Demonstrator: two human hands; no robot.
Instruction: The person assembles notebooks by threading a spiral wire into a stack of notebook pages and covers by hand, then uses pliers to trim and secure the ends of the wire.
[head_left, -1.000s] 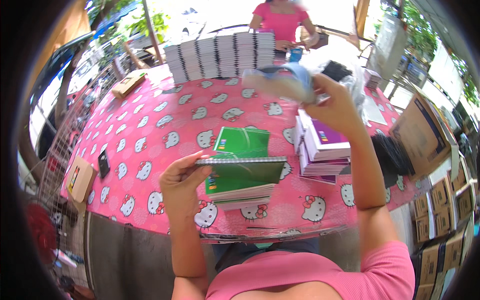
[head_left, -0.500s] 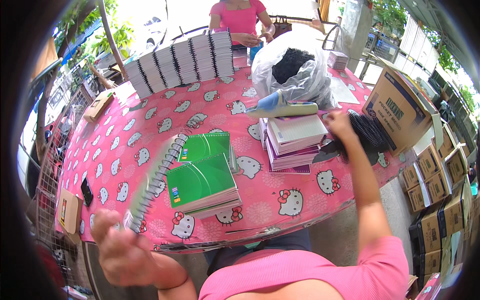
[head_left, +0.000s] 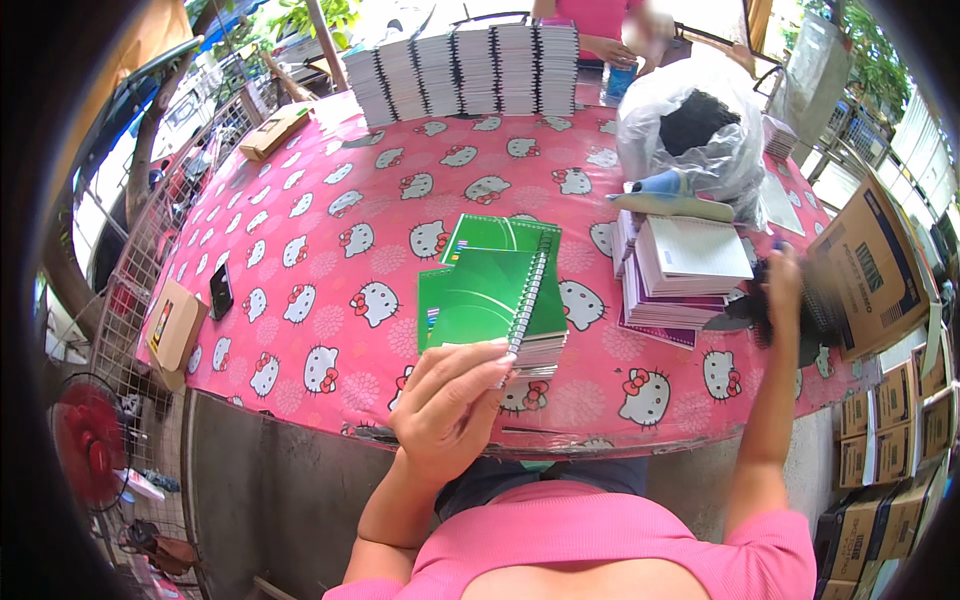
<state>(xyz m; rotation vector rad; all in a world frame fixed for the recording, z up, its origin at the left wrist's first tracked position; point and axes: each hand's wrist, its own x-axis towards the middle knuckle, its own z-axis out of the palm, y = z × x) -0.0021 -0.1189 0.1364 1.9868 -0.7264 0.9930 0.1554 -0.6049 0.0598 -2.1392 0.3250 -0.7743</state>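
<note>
My left hand [head_left: 455, 395] pinches the near end of a green spiral notebook [head_left: 490, 290], its wire coil running along the right edge. This notebook is tilted over a stack of green notebooks [head_left: 434, 300], hiding most of it. My right hand [head_left: 783, 280] is at a pile of black binding coils [head_left: 815, 305], next to the cardboard box; its fingers are blurred, and what they hold does not show. Left of that hand sit stacked purple-edged notebook blocks [head_left: 670, 285] with lined pages on top. A blue and beige tool [head_left: 670, 195] lies on these blocks.
White spiral-bound stacks [head_left: 460, 72] line the far edge. A plastic bag [head_left: 735, 110] with black contents stands behind the blocks. An open cardboard box [head_left: 880, 265] leans at right. A phone [head_left: 221, 292] and small boxes [head_left: 178, 325] lie left. Another person's hand [head_left: 612, 52] holds something blue.
My left hand has swung right and inward, bringing the notebook over the green stack. The right hand remains around the black coils. The whole view has shifted left.
</note>
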